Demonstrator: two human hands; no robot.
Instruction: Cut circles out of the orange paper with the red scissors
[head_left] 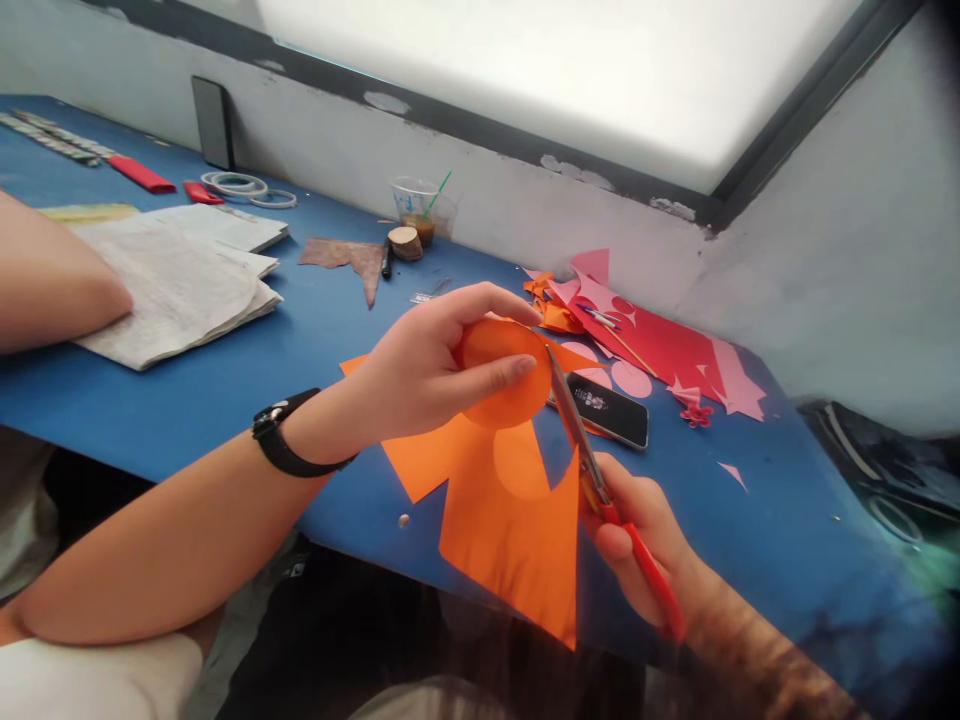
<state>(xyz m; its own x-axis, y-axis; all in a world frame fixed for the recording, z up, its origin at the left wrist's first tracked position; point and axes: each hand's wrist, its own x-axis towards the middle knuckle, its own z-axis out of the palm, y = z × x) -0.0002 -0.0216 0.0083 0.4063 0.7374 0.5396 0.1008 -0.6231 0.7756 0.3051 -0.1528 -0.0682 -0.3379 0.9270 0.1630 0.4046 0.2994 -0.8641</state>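
My left hand [431, 365], a black watch on its wrist, pinches a round orange paper piece [506, 405] between thumb and fingers. Below it lies more cut orange paper [510, 550], its lower corner reaching past the table's front edge. In my right hand [649, 510] are scissors [574, 410] with red handles, my fingers wrapped round them. The blades point away from me, with their tips at the right edge of the round piece. Whether paper lies between the blades, I cannot tell.
Beside the scissors a phone [619, 412] lies on the blue table [330, 330]. Pink and red paper scraps [667, 340] are piled at the right. Farther back stand a plastic cup [412, 205] and a wood slice [406, 243]. Another person's arm [56, 280] rests on papers [180, 290] at left.
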